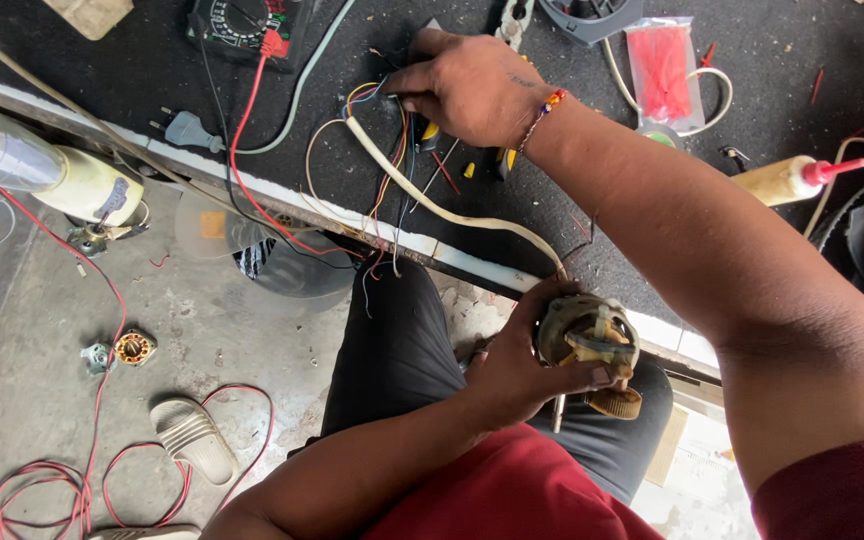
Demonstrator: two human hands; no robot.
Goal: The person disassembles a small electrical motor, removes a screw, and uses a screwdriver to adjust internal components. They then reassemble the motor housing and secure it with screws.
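Gripping a small fan motor (588,340) from its left side, the left hand (517,375) had its fingers curled round the housing and its thumb laid across the front, so the hand was closed firmly on the thing above the person's lap. The motor looked dusty and tan, with a rounded metal shell, a worn band across it, a ribbed knob at its lower right, and a thin shaft pointing down below the hand. A cream cable (432,205) ran up from the motor onto the black bench mat (152,70). The right hand (467,85) reached well away from the motor, up over the mat, its fingers bent and pinched down on a bundle of thin coloured wires (377,100); whether it truly clasped them or only pressed them could not be told. Yellow-handled pliers (430,135) lay partly under that hand. Beyond the motor, up on the mat, sat a multimeter (237,25) with a red lead, a bag of red ties (662,70), and a glue bottle (787,180) with a red nozzle. Left of the motor, on the floor, lay a sandal (192,440) and loops of red wire (52,490).
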